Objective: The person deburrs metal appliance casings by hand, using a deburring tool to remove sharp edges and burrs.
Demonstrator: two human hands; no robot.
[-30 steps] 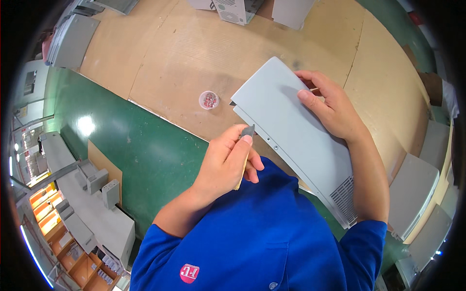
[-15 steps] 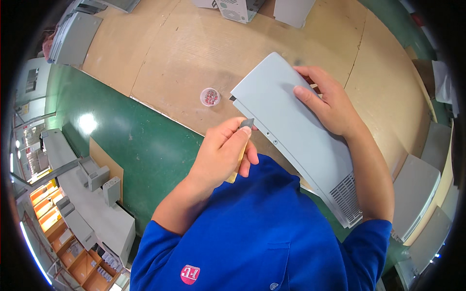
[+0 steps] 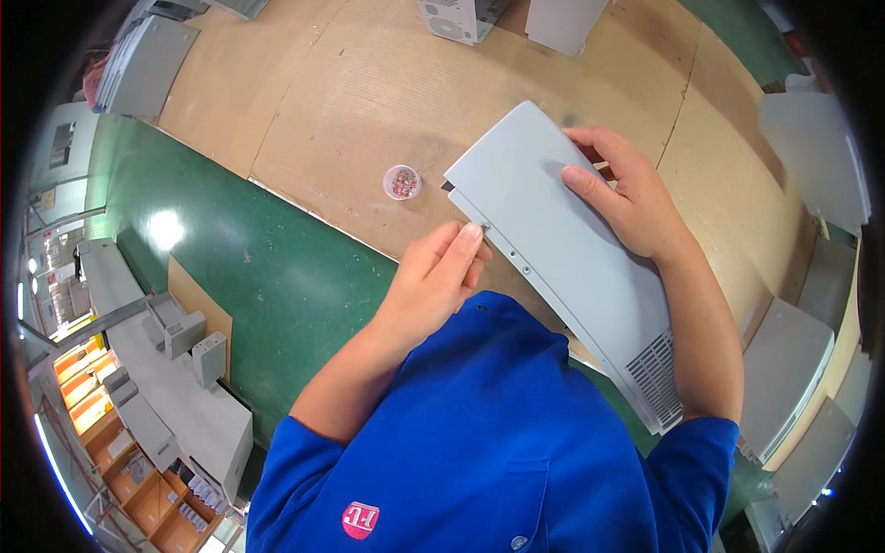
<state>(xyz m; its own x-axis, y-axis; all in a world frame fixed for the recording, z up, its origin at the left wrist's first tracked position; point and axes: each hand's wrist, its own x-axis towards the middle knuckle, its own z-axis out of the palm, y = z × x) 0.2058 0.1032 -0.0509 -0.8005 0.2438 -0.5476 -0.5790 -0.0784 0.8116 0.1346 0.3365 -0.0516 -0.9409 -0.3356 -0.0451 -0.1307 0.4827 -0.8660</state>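
A long light-grey metal panel (image 3: 553, 212) lies slanted in front of me, with a slotted vent at its near end and small screw holes along its left edge. My right hand (image 3: 622, 189) grips the panel's far right edge, thumb on top and fingers curled over the side. At the panel's left edge, above the screw holes, my left hand (image 3: 442, 267) is closed in a pinch. Whatever is between its thumb and fingers is too small to make out. A small clear cup (image 3: 402, 182) of small red and silver pieces stands on the worktable, beyond my left hand.
The tan worktable (image 3: 341, 111) spreads ahead, with grey metal housings (image 3: 452, 18) at its far edge. Stacked grey panels (image 3: 152, 69) stand far left. More panels (image 3: 788, 378) lean at the right, and another grey panel (image 3: 816, 152) is farther up. Green floor (image 3: 304, 286) shows at left.
The grey-tipped, yellowish tool in my left hand no longer shows. That hand has turned and now pinches at the panel's edge. A grey panel has come into view at far right.
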